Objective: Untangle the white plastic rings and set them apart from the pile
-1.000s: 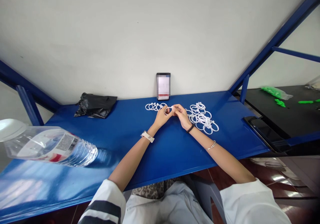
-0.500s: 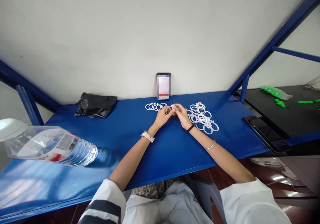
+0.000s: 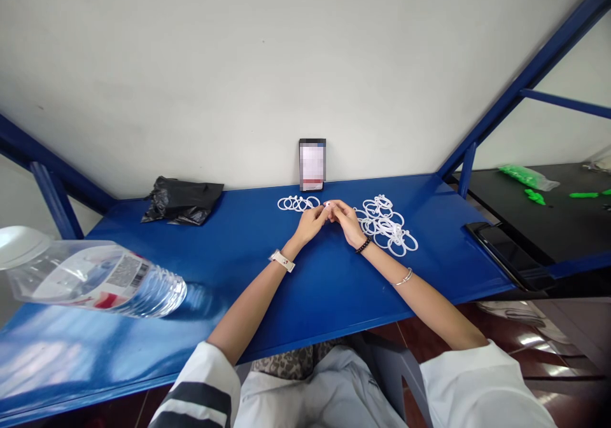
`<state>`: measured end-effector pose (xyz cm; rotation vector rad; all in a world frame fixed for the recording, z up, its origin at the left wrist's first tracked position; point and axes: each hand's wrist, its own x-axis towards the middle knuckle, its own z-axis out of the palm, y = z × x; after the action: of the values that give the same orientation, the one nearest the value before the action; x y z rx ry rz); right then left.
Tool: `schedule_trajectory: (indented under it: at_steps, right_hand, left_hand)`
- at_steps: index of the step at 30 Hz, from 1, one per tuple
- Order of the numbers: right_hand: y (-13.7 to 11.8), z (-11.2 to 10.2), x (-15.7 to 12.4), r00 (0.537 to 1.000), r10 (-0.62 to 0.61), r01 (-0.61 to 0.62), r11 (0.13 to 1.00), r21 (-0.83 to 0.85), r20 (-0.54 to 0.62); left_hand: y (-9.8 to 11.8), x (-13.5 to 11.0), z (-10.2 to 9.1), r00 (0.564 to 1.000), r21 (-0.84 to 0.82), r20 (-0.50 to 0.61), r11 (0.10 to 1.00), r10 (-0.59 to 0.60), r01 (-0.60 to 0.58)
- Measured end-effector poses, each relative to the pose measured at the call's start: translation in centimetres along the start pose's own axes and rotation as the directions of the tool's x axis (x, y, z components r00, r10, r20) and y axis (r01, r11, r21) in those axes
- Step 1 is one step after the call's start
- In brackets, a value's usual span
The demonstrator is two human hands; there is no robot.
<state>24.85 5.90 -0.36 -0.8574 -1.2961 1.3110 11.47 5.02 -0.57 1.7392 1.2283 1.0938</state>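
Note:
My left hand and my right hand meet at the back middle of the blue table, fingertips pinched together on one small white plastic ring. Most of that ring is hidden between the fingers. A short row of joined white rings lies just left of my hands. A loose heap of white rings lies just right of my right hand.
A phone leans upright on the wall behind my hands. A crumpled black bag lies at the back left. A clear water bottle lies on its side near left. A dark tray sits at the right edge; green parts lie on a black table beyond.
My fingers have closed tighter over the ring, so less of it shows than a second ago. My arms and the other things have stayed put.

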Motion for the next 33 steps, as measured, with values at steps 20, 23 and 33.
schedule_trajectory:
  at_steps: [20, 23, 33]
  right_hand:
    - [0.5, -0.3, 0.2, 0.996, -0.007, 0.004, 0.999, -0.033, -0.093]
    - [0.4, -0.3, 0.2, 0.994, -0.003, -0.001, 0.999, -0.033, -0.106]
    - [0.2, -0.2, 0.3, 0.997, 0.013, -0.014, 1.0, -0.017, -0.075]
  left_hand:
    - [0.3, -0.3, 0.1, 1.0, 0.0, -0.01, 1.0, -0.009, 0.009]
    - [0.0, -0.2, 0.2, 1.0, -0.01, 0.001, 1.0, 0.015, -0.015]
    - [-0.4, 0.0, 0.0, 0.999, -0.067, 0.046, 0.997, 0.027, -0.024]
